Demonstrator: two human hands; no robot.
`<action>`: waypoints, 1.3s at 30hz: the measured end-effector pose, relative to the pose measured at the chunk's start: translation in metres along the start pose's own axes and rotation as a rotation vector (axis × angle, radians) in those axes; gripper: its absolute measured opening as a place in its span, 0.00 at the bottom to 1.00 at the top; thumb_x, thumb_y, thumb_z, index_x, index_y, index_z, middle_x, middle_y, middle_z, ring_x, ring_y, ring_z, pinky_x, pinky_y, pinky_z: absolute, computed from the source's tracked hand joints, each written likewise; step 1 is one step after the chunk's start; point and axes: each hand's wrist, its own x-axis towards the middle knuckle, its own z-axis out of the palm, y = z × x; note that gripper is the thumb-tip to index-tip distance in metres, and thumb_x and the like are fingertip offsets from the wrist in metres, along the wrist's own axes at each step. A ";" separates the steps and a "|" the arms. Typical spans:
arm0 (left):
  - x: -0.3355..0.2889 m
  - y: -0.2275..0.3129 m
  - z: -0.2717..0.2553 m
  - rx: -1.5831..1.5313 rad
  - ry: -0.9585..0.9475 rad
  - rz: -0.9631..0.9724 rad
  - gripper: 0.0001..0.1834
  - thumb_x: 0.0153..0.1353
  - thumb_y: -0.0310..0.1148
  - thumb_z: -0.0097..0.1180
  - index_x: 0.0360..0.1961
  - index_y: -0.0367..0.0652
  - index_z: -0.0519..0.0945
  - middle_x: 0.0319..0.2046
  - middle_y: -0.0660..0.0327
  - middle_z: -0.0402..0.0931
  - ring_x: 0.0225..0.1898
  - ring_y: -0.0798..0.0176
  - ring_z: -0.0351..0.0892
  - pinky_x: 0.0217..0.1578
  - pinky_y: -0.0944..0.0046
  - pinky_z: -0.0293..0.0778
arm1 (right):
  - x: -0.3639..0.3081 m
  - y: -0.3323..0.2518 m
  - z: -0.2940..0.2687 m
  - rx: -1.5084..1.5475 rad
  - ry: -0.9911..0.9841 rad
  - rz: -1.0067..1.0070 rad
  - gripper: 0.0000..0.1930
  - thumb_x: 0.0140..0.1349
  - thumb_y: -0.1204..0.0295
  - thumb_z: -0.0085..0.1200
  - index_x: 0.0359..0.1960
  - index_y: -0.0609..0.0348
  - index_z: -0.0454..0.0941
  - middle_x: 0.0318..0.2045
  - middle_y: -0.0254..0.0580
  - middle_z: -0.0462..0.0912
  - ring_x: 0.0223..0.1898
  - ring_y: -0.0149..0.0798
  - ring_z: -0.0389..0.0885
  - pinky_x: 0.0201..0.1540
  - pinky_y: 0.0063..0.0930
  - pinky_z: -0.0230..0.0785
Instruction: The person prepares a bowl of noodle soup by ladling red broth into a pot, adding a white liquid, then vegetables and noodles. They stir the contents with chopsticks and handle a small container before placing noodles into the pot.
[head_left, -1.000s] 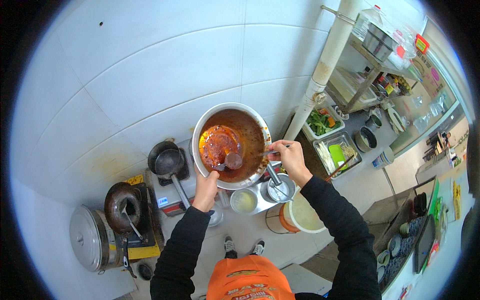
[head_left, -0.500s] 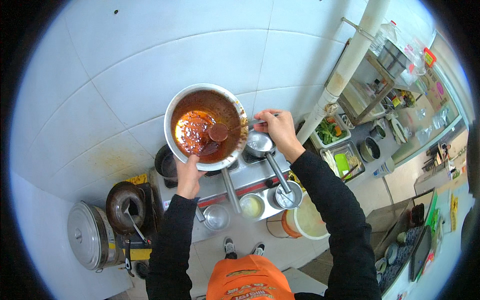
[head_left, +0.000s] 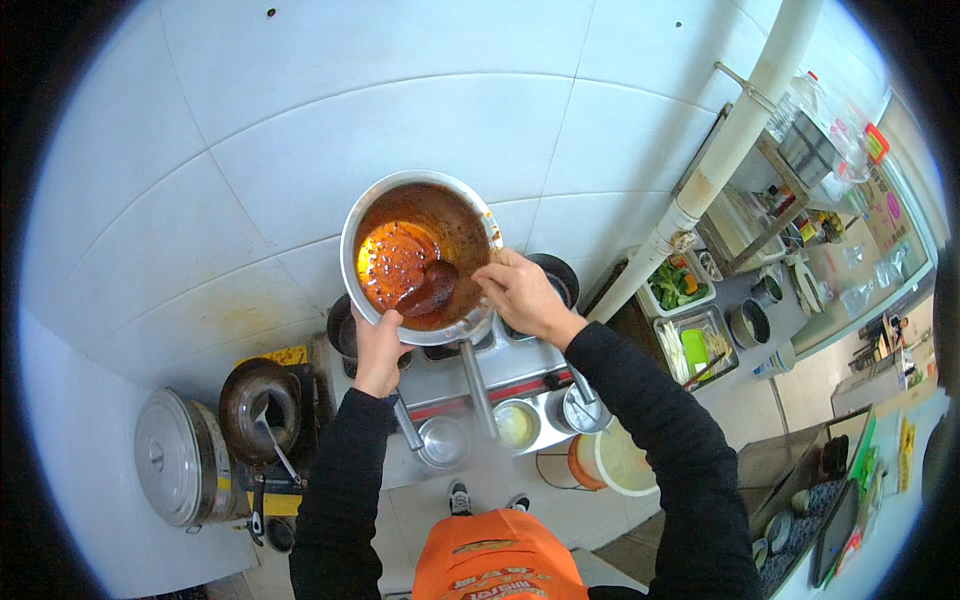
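A deep metal pot is tipped toward me above the stove, with glossy red chili oil and dark bits inside. My left hand grips its near-left rim, thumb on top. At the right rim, my right hand is closed round the handle of a ladle, mostly hidden by the fingers. The ladle's sauce-coated bowl lies low inside the pot, at the edge of the oil. A long grey handle shows below the pot; I cannot tell which vessel it belongs to.
Behind my right hand sits a dark pan on the stove. Small metal bowls line the front edge. A wok and lidded stockpot stand left. Right are a white pipe, vegetable trays and a bucket.
My right hand has come down and inward to the pot's rim. The ladle's bowl has turned and dropped toward the near side of the pot. My left hand keeps its hold.
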 end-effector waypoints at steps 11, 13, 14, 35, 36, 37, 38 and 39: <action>-0.005 -0.037 -0.007 0.001 0.047 -0.021 0.42 0.63 0.21 0.43 0.75 0.54 0.43 0.68 0.48 0.59 0.64 0.45 0.72 0.43 0.44 0.88 | -0.017 0.027 0.038 0.782 0.153 0.932 0.13 0.66 0.74 0.51 0.34 0.73 0.86 0.27 0.48 0.88 0.26 0.35 0.88 0.31 0.26 0.78; -0.004 -0.040 -0.009 -0.018 0.057 -0.012 0.41 0.64 0.21 0.43 0.76 0.55 0.43 0.68 0.49 0.59 0.64 0.45 0.72 0.43 0.43 0.87 | -0.014 0.028 0.036 0.741 0.164 0.921 0.14 0.67 0.75 0.49 0.34 0.73 0.86 0.27 0.48 0.88 0.26 0.35 0.88 0.31 0.26 0.78; -0.003 -0.041 -0.010 -0.038 0.067 -0.013 0.41 0.65 0.22 0.44 0.76 0.55 0.43 0.69 0.49 0.58 0.64 0.45 0.72 0.43 0.43 0.87 | -0.012 0.028 0.034 0.737 0.173 0.900 0.14 0.67 0.75 0.49 0.33 0.73 0.86 0.27 0.48 0.88 0.26 0.35 0.88 0.31 0.26 0.78; 0.001 -0.048 -0.020 -0.049 0.099 -0.042 0.41 0.66 0.27 0.49 0.76 0.56 0.44 0.68 0.51 0.61 0.63 0.49 0.73 0.45 0.42 0.84 | 0.000 0.025 0.025 0.751 0.227 0.883 0.13 0.66 0.77 0.48 0.33 0.76 0.85 0.30 0.50 0.87 0.30 0.37 0.89 0.32 0.27 0.83; 0.000 -0.049 -0.020 -0.042 0.090 -0.022 0.41 0.66 0.27 0.49 0.76 0.56 0.44 0.68 0.51 0.61 0.63 0.49 0.73 0.45 0.42 0.84 | 0.000 0.025 0.025 0.736 0.221 0.878 0.13 0.66 0.77 0.48 0.34 0.76 0.85 0.30 0.50 0.87 0.30 0.37 0.89 0.32 0.27 0.83; 0.000 -0.049 -0.020 -0.042 0.088 -0.020 0.42 0.66 0.27 0.49 0.76 0.56 0.44 0.68 0.51 0.61 0.63 0.49 0.73 0.46 0.42 0.84 | 0.000 0.026 0.025 0.733 0.222 0.877 0.13 0.66 0.78 0.48 0.34 0.76 0.85 0.30 0.50 0.87 0.30 0.37 0.89 0.32 0.27 0.83; 0.000 -0.049 -0.020 -0.042 0.086 -0.018 0.42 0.66 0.27 0.49 0.76 0.56 0.43 0.68 0.51 0.60 0.63 0.49 0.72 0.46 0.42 0.84 | 0.000 0.025 0.024 0.749 0.228 0.872 0.13 0.66 0.78 0.48 0.35 0.76 0.85 0.30 0.50 0.87 0.30 0.37 0.89 0.32 0.27 0.83; 0.000 -0.049 -0.019 -0.036 0.098 -0.019 0.42 0.66 0.27 0.49 0.76 0.55 0.43 0.68 0.51 0.61 0.63 0.49 0.72 0.46 0.42 0.84 | 0.000 0.025 0.024 0.741 0.224 0.877 0.13 0.66 0.77 0.48 0.35 0.77 0.85 0.30 0.50 0.87 0.30 0.36 0.89 0.32 0.27 0.82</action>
